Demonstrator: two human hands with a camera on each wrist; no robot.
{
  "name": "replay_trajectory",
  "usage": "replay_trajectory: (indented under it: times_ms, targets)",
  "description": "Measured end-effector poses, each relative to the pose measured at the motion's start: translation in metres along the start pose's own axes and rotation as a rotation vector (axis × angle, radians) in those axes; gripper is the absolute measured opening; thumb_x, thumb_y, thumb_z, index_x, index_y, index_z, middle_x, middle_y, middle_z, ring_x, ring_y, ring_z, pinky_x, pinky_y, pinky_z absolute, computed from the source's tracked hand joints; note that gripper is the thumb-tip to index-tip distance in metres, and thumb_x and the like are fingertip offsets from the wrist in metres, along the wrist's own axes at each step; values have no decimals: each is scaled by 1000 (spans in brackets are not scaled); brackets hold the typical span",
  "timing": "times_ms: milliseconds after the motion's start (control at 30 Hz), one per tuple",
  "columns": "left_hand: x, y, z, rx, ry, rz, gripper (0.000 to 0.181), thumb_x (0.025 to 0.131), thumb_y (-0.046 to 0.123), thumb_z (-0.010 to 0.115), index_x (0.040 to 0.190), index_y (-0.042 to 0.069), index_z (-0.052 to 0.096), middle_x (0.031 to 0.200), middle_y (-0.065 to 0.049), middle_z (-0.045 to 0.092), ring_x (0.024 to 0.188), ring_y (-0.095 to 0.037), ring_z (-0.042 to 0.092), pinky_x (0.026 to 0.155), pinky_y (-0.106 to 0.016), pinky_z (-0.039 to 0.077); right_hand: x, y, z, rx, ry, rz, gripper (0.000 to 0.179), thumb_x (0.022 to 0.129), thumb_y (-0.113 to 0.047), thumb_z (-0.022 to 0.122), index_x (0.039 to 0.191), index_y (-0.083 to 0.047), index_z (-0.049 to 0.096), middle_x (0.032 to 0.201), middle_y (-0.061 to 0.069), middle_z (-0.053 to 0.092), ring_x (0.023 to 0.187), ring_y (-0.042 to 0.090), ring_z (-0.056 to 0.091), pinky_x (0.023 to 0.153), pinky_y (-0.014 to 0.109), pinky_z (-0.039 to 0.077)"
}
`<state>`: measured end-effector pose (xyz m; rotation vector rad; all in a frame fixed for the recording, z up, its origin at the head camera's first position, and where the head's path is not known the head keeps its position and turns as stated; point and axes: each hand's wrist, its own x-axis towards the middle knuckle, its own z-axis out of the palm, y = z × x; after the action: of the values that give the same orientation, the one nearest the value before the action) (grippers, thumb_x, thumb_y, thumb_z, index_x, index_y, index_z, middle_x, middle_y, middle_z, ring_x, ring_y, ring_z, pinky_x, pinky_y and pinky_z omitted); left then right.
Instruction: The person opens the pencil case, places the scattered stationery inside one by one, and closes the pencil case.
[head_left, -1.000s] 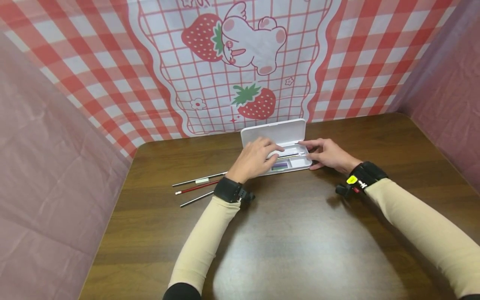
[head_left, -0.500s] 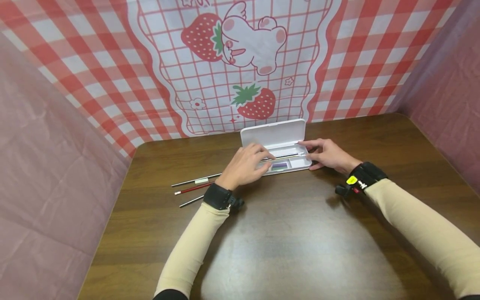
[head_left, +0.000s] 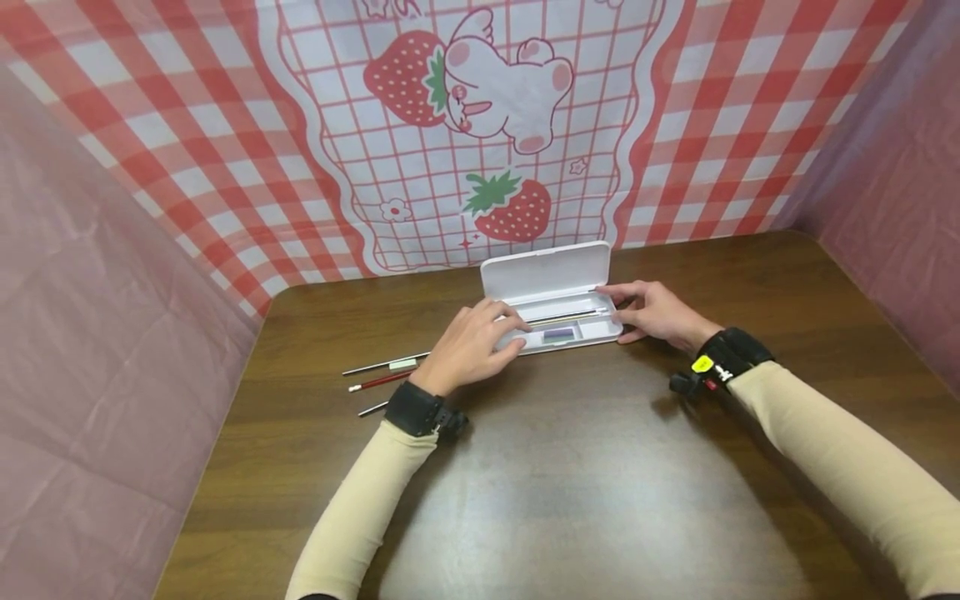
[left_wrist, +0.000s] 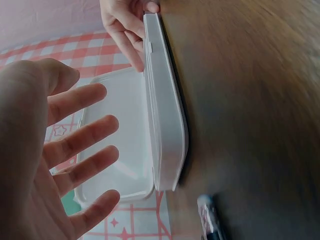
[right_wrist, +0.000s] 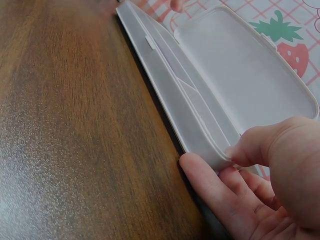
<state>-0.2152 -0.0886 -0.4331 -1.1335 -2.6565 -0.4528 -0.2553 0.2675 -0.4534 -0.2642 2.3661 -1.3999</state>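
A white pencil case (head_left: 551, 273) stands lid-up at the back of the table. My right hand (head_left: 654, 315) grips its right end; in the right wrist view the thumb (right_wrist: 250, 145) lies on the rim and the fingers against the outside. Over the case's left end hovers my left hand (head_left: 467, 346), its fingers (left_wrist: 95, 127) spread and holding nothing in the left wrist view. Inside the case lie a thin pencil-like stick (head_left: 570, 317) and a small purple-and-white block (head_left: 558, 335) in a front compartment. The left hand hides the case's left part.
On the table (head_left: 570, 467), left of the case, lie a dark stick (head_left: 363, 369), a small pale eraser-like block (head_left: 402, 364), a red pencil (head_left: 378, 382) and another dark stick (head_left: 372, 409). A checked cloth (head_left: 300, 167) hangs close behind the case.
My left hand has drawn back leftward and toward me from inside the case, uncovering more of its compartments. The right hand has stayed at the right end.
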Motion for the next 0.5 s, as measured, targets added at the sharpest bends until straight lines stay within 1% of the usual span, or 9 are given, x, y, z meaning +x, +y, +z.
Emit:
replay_trajectory:
  times_ms: [100,200,367,500]
  targets:
    - [-7,-2,-3,10,14,9,24,110,31,68,125,21,84,127,-3,78,124,-26,71,95,-47,59,1,0,0,0,2,0,63,108,-2,68,168,-5,50,152,30,45,98,19,61,77,29,70]
    - [-14,-5,-6,3,19,0,24,110,31,68,125,20,84,127,-4,78,123,-26,71,94,-46,58,1,0,1,3,3,-1,62,108,-2,68,168,-5,51,152,30,46,97,18,62,76,29,70]
    - [-26,-10,-10,-13,13,-21,24,109,30,69,125,20,84,126,-5,79,126,-27,70,97,-48,58,0,0,1,-1,5,4,62,108,-2,68,168,-5,51,152,30,45,97,19,61,76,29,70]
    - [-36,-15,-13,-23,11,-37,23,108,29,72,125,19,84,126,-5,80,125,-27,71,96,-49,58,1,1,0,-3,4,3,62,109,-2,68,168,-5,50,153,31,44,98,20,60,77,29,70]
